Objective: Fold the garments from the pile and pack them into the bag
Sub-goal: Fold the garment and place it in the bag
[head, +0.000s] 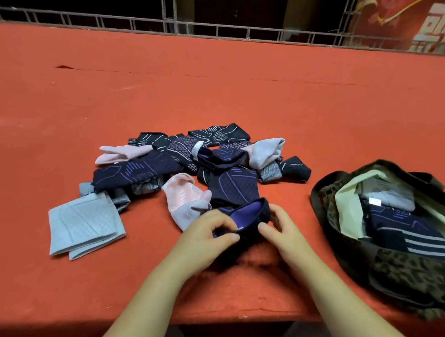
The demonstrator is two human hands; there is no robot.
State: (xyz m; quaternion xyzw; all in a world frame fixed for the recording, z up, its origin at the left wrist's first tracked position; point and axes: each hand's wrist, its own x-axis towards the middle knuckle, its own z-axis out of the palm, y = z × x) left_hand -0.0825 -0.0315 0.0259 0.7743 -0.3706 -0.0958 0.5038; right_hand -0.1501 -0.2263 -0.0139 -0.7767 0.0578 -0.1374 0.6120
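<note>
1. Hands first: left hand [212, 235] and right hand [279, 226] both pinch the dark navy garment [244, 221] by its purple-lined opening, on the red table [207, 87].
2. Leopard-print bag [407, 267] lies open to the right, with folded navy and grey pieces inside.
3. Pile of garments [187, 161] sits just beyond the hands.

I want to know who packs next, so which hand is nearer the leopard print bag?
Right. The right hand grips the dark garment on the side facing the leopard print bag; the left hand grips its far side.
</note>
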